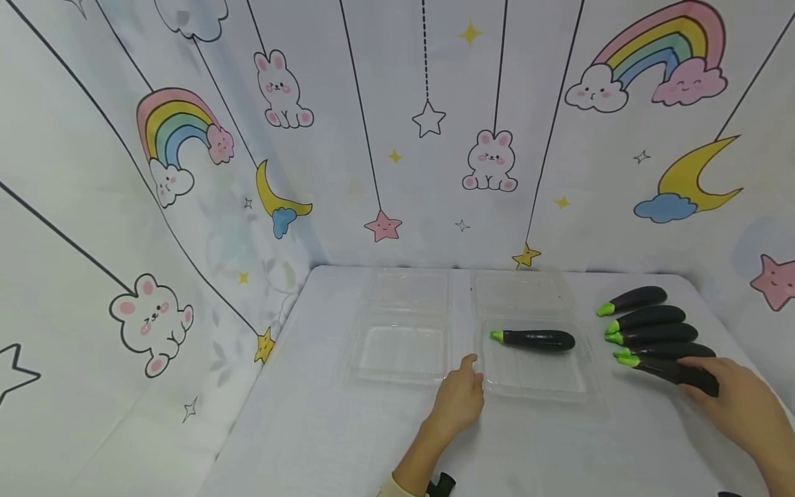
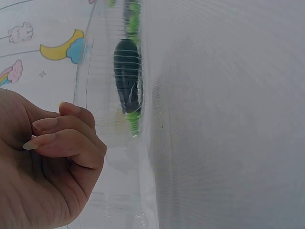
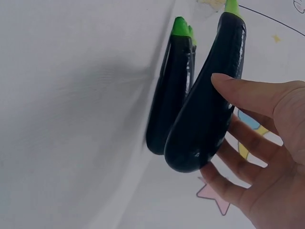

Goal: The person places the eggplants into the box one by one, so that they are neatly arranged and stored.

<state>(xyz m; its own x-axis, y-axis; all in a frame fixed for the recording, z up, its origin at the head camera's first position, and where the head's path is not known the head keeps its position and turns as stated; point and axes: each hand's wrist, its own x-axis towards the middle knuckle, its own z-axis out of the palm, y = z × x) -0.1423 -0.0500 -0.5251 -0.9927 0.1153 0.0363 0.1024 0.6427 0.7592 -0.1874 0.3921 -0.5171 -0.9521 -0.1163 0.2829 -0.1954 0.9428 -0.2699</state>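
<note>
Right hand [image 1: 739, 400] pinches an eggplant [image 1: 664, 371] near the right edge of the table [image 1: 298, 421], long axis slanting crosswise, stem [image 1: 627, 359] toward the left edge; left hand [image 1: 461, 399], loosely curled, holds nothing beside a tray [image 1: 534, 395].

The glossy black toy-looking eggplant with a bright green stem [image 3: 209, 100] gets its tip chopped by the right wrist view's top edge, plus it hides the right hand's [image 1: 735, 397] fingertips. Left hand [image 2: 52, 157] runs off its wrist view's left edge. Ribbed clear plastic box [image 2: 106, 90] blurs whatever's behind it. Small black object [image 1: 442, 485], bottom of head view? Cut off, can't tell.
</note>
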